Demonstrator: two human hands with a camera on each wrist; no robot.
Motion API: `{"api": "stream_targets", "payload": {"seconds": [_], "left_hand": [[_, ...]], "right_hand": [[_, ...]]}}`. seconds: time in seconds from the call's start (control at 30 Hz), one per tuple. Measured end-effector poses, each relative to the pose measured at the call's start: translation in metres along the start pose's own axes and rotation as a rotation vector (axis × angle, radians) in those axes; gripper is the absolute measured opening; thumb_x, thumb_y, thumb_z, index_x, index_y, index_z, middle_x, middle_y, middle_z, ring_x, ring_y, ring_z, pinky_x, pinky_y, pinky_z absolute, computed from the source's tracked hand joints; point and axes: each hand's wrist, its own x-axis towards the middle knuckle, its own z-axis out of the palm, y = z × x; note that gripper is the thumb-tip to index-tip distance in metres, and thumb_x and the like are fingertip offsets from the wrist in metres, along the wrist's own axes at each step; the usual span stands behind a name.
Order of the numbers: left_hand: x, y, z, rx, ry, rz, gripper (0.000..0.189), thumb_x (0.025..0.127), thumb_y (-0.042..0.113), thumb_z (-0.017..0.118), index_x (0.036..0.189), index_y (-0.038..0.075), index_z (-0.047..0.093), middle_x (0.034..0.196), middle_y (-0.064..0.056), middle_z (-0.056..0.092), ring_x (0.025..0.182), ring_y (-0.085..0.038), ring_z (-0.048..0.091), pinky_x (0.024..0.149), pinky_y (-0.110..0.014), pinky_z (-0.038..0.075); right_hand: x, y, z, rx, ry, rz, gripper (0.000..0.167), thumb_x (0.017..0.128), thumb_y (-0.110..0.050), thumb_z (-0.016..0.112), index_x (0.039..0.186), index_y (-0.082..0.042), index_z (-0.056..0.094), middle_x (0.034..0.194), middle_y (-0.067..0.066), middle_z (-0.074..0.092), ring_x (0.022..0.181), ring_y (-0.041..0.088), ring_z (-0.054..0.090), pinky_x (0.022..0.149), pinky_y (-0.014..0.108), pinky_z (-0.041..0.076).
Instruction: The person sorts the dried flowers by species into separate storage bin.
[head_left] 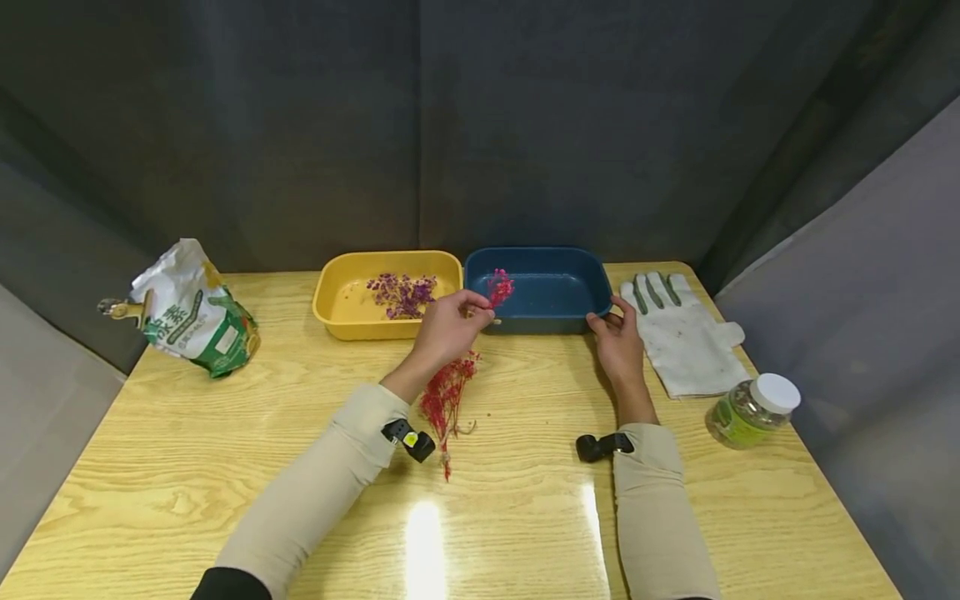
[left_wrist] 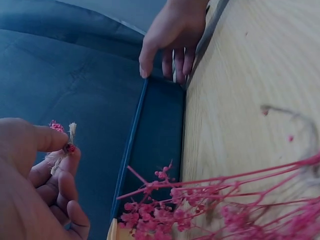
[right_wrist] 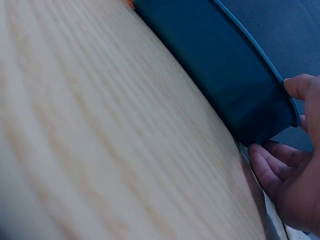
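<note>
Thumb and fingers of my left hand (head_left: pixel 452 323) pinch a small sprig of red dried flowers (head_left: pixel 500 286) over the near left edge of the blue bin (head_left: pixel 536 325). A bit of pale twine shows at its stem in the left wrist view. My right hand (head_left: pixel 619 343) holds the bin's near right corner, thumb at the rim and fingers curled by the outer wall. On the table below my left hand lies a larger bunch of red dried flowers (head_left: pixel 447 396). Purple dried flowers (head_left: pixel 402 293) lie inside the yellow bin (head_left: pixel 363 331), left of the blue one.
At the left leans a white and green bag (head_left: pixel 198 312) with a gold clip (head_left: pixel 142 308). A white glove (head_left: pixel 686 350) lies right of the blue bin, and a white-lidded jar (head_left: pixel 750 412) is near the table's right edge. Dark curtain (head_left: pixel 525 125) hangs behind.
</note>
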Motion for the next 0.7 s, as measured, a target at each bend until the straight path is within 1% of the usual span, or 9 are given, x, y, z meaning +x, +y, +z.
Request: {"api": "stream_targets", "payload": {"seconds": [0.2,0.4,0.57,0.7], "left_hand": [[0.02,0.0,0.006,0.008,-0.005,-0.032,0.014,0.092,0.031,0.065,0.098,0.019,0.068,0.093,0.002,0.07,0.083,-0.015,0.063,0.069,-0.029,0.049],[0.034,-0.002,0.01,0.002,-0.032,-0.08,0.017,0.092,0.033,0.065,0.098,0.017,0.067,0.089,0.001,0.071,0.08,-0.014,0.064,0.063,-0.027,0.047],[0.049,-0.003,0.013,0.035,-0.016,-0.085,0.019,0.091,0.035,0.066,0.098,0.017,0.068,0.089,0.002,0.072,0.081,-0.015,0.064,0.064,-0.026,0.046],[0.059,-0.003,0.016,0.061,-0.003,-0.105,0.02,0.091,0.035,0.066,0.098,0.017,0.068,0.09,0.001,0.072,0.082,-0.015,0.064,0.066,-0.027,0.046]], "right_hand": [[-0.002,0.001,0.0,0.007,-0.001,-0.009,0.064,0.093,-0.047,0.058,0.149,-0.03,0.03,0.14,0.008,0.052,0.127,0.022,0.053,0.103,0.04,0.042],[-0.002,0.002,0.0,-0.004,-0.001,0.004,0.062,0.094,-0.045,0.058,0.148,-0.032,0.03,0.139,0.007,0.053,0.126,0.022,0.054,0.103,0.041,0.042],[-0.001,0.003,0.001,0.002,0.009,-0.01,0.062,0.094,-0.046,0.058,0.148,-0.031,0.031,0.137,0.007,0.054,0.125,0.023,0.055,0.102,0.04,0.043],[-0.002,0.002,0.001,-0.004,0.008,-0.013,0.062,0.094,-0.047,0.057,0.148,-0.032,0.031,0.137,0.007,0.054,0.124,0.022,0.055,0.102,0.039,0.043]]}}
